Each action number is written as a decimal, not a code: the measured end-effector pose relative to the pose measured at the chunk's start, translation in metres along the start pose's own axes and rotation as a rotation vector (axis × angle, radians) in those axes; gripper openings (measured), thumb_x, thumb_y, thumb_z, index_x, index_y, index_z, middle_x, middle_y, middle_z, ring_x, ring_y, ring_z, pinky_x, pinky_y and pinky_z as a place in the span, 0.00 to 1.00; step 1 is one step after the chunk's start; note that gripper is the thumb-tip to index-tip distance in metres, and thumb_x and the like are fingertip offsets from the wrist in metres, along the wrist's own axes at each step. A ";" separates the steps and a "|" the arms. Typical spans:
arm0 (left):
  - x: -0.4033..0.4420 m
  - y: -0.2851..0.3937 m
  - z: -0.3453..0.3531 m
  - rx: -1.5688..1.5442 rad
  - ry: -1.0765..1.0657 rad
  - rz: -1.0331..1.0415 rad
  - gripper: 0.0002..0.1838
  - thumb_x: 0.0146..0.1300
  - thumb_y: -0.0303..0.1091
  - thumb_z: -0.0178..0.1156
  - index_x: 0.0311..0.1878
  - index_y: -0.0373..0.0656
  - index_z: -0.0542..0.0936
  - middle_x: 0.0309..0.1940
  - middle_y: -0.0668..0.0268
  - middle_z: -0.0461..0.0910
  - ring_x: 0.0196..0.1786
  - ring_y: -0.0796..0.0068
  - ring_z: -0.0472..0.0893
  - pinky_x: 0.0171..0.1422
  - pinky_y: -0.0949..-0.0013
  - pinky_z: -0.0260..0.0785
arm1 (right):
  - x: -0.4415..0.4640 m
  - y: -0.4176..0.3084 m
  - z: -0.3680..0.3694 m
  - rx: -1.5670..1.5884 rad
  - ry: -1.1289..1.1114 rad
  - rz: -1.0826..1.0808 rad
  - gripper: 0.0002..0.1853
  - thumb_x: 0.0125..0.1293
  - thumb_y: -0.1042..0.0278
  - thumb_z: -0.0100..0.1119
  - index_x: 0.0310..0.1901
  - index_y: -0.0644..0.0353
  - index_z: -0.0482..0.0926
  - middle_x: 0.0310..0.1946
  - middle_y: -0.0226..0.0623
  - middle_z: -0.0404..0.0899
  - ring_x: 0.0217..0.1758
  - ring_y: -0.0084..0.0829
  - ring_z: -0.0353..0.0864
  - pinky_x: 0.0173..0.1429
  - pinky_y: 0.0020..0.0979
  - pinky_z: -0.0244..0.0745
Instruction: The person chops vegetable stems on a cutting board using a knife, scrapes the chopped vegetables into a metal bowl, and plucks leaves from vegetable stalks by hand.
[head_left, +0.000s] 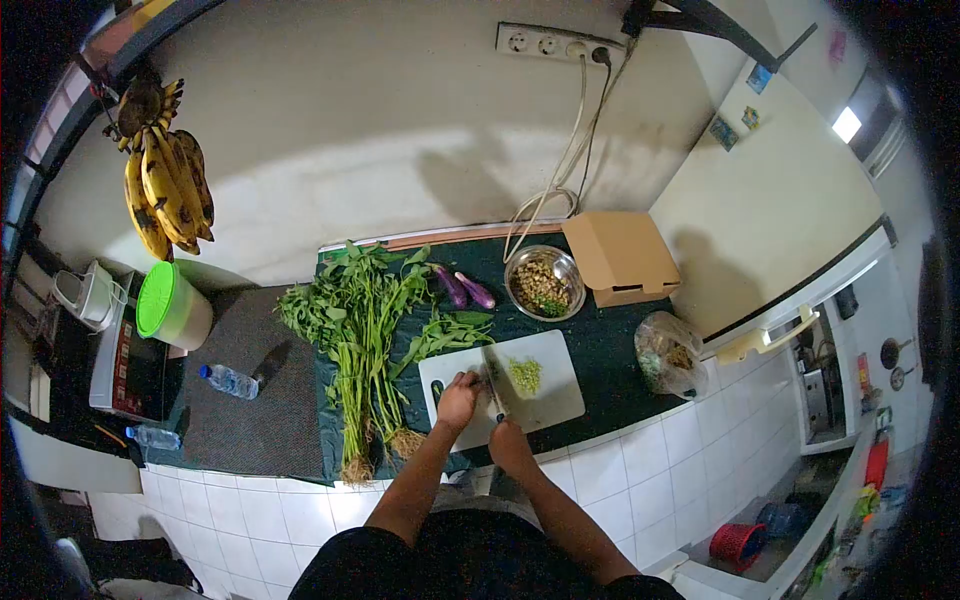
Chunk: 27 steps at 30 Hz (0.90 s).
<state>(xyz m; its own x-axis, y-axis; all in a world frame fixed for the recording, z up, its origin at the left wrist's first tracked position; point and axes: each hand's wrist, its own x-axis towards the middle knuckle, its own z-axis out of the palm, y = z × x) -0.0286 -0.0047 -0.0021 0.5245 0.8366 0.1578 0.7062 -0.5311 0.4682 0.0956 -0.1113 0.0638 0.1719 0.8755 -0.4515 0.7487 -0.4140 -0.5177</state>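
A white cutting board (550, 398) lies before me. My right hand (511, 446) is closed around the handle of a knife (495, 388), its blade pointing away from me over the board. My left hand (458, 400) is just left of the blade, fingers curled down; whatever they hold is hidden. To the right of the knife sits a small pile of chopped green pieces (524, 376). Loose green leaves (448, 333) lie along the board's far left edge. Further left spreads a big bunch of leafy greens (365, 310), long stems and roots toward me.
Behind the board are purple eggplants (460, 287), a metal bowl (513, 263) of chopped food and a cardboard box (622, 255). A plastic bag (668, 355) stands at right. A water bottle (230, 381) and green-lidded container (175, 308) are left; bananas (168, 185) hang above.
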 end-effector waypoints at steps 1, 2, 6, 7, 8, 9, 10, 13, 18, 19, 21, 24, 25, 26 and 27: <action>0.000 0.001 -0.002 0.013 0.010 0.006 0.15 0.55 0.27 0.55 0.45 0.46 0.84 0.49 0.65 0.77 0.54 0.61 0.75 0.58 0.63 0.73 | 0.007 0.018 0.019 -0.058 0.062 -0.123 0.15 0.65 0.72 0.50 0.46 0.79 0.73 0.33 0.61 0.80 0.39 0.60 0.82 0.46 0.52 0.78; 0.001 0.001 -0.003 0.014 0.010 0.004 0.15 0.55 0.27 0.55 0.45 0.46 0.84 0.49 0.65 0.77 0.54 0.61 0.75 0.58 0.63 0.73 | 0.013 0.029 0.031 -0.117 0.123 -0.246 0.15 0.64 0.73 0.51 0.46 0.79 0.72 0.32 0.60 0.80 0.39 0.59 0.82 0.46 0.51 0.78; 0.000 -0.002 0.000 0.068 0.012 0.030 0.15 0.54 0.28 0.55 0.44 0.46 0.84 0.49 0.65 0.77 0.53 0.61 0.74 0.58 0.63 0.72 | 0.022 0.026 0.035 -0.031 0.127 -0.105 0.13 0.62 0.75 0.52 0.42 0.80 0.74 0.31 0.60 0.79 0.39 0.59 0.82 0.46 0.49 0.79; 0.001 -0.003 0.002 0.110 0.024 0.050 0.15 0.54 0.28 0.55 0.45 0.46 0.84 0.49 0.66 0.77 0.53 0.62 0.74 0.58 0.63 0.72 | 0.029 0.027 0.031 -0.087 0.081 -0.130 0.13 0.62 0.76 0.52 0.43 0.80 0.73 0.32 0.61 0.79 0.39 0.59 0.82 0.46 0.49 0.79; 0.001 -0.004 0.004 0.110 0.024 0.050 0.15 0.54 0.28 0.55 0.45 0.46 0.84 0.49 0.66 0.77 0.53 0.62 0.74 0.58 0.63 0.72 | 0.032 0.028 0.029 -0.143 0.034 -0.154 0.13 0.61 0.77 0.52 0.44 0.79 0.73 0.32 0.61 0.79 0.39 0.59 0.82 0.45 0.48 0.79; 0.001 -0.004 0.004 0.123 0.032 0.053 0.15 0.54 0.28 0.55 0.44 0.46 0.84 0.48 0.66 0.77 0.53 0.62 0.74 0.58 0.63 0.72 | 0.034 0.032 0.028 -0.141 0.035 -0.154 0.13 0.61 0.77 0.52 0.44 0.79 0.73 0.32 0.61 0.79 0.39 0.59 0.82 0.45 0.48 0.79; 0.001 -0.004 0.004 0.136 0.041 0.057 0.14 0.54 0.29 0.55 0.43 0.46 0.84 0.48 0.66 0.78 0.52 0.62 0.75 0.58 0.63 0.72 | 0.036 0.037 0.026 -0.347 0.090 -0.421 0.12 0.60 0.77 0.53 0.41 0.78 0.74 0.31 0.60 0.79 0.37 0.58 0.82 0.44 0.47 0.79; 0.002 -0.004 0.007 0.109 0.088 0.042 0.13 0.54 0.29 0.55 0.42 0.46 0.84 0.47 0.66 0.79 0.51 0.61 0.75 0.57 0.62 0.72 | 0.043 0.049 0.045 -0.525 0.234 -0.683 0.09 0.54 0.77 0.56 0.34 0.75 0.77 0.28 0.57 0.77 0.33 0.55 0.80 0.41 0.47 0.78; 0.002 -0.004 0.006 0.126 0.093 0.046 0.12 0.53 0.29 0.56 0.41 0.46 0.85 0.46 0.66 0.79 0.50 0.61 0.76 0.57 0.62 0.71 | 0.039 0.050 0.078 -0.022 0.435 -0.221 0.05 0.42 0.74 0.61 0.21 0.67 0.77 0.23 0.49 0.72 0.27 0.49 0.76 0.34 0.47 0.74; 0.002 -0.005 0.005 0.122 0.076 0.037 0.12 0.53 0.29 0.56 0.40 0.46 0.85 0.46 0.66 0.79 0.50 0.61 0.76 0.57 0.62 0.71 | 0.051 0.061 0.083 -0.133 0.441 -0.365 0.05 0.43 0.75 0.61 0.22 0.67 0.78 0.24 0.49 0.73 0.27 0.50 0.76 0.34 0.47 0.74; 0.002 -0.007 0.007 0.098 0.083 0.038 0.12 0.53 0.30 0.56 0.40 0.46 0.85 0.46 0.66 0.79 0.50 0.61 0.76 0.57 0.62 0.72 | 0.063 0.073 0.084 -0.247 0.446 -0.508 0.05 0.43 0.75 0.61 0.23 0.68 0.78 0.24 0.50 0.74 0.27 0.51 0.77 0.34 0.47 0.75; 0.004 -0.011 0.014 0.072 0.074 0.026 0.12 0.54 0.29 0.56 0.40 0.46 0.85 0.46 0.67 0.79 0.49 0.61 0.76 0.56 0.61 0.72 | 0.072 0.068 0.070 -0.588 0.423 -0.737 0.05 0.47 0.75 0.60 0.23 0.68 0.78 0.25 0.50 0.75 0.27 0.52 0.77 0.36 0.48 0.76; 0.003 -0.012 0.015 0.069 0.054 0.010 0.12 0.54 0.29 0.56 0.40 0.47 0.85 0.46 0.67 0.79 0.49 0.61 0.76 0.56 0.61 0.72 | 0.068 0.067 0.068 -0.614 0.406 -0.770 0.05 0.46 0.75 0.60 0.22 0.67 0.78 0.23 0.49 0.75 0.27 0.52 0.76 0.36 0.48 0.76; 0.002 -0.013 0.018 0.068 0.053 0.008 0.12 0.54 0.29 0.56 0.40 0.47 0.85 0.46 0.67 0.79 0.49 0.61 0.76 0.56 0.61 0.72 | 0.063 0.066 0.067 -0.639 0.387 -0.801 0.05 0.44 0.74 0.60 0.21 0.67 0.78 0.22 0.49 0.74 0.27 0.51 0.76 0.36 0.48 0.76; 0.002 -0.013 0.018 0.062 0.087 0.033 0.12 0.53 0.29 0.56 0.40 0.46 0.85 0.46 0.66 0.80 0.49 0.61 0.76 0.56 0.62 0.72 | 0.057 0.061 0.069 -0.639 0.384 -0.801 0.05 0.44 0.74 0.60 0.21 0.67 0.78 0.22 0.49 0.74 0.27 0.51 0.76 0.36 0.48 0.76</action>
<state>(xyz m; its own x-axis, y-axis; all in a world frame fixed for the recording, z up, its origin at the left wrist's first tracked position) -0.0288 0.0015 -0.0234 0.5063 0.8258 0.2483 0.7188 -0.5632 0.4075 0.1073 -0.1037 -0.0439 -0.4084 0.8983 0.1619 0.9071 0.4192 -0.0372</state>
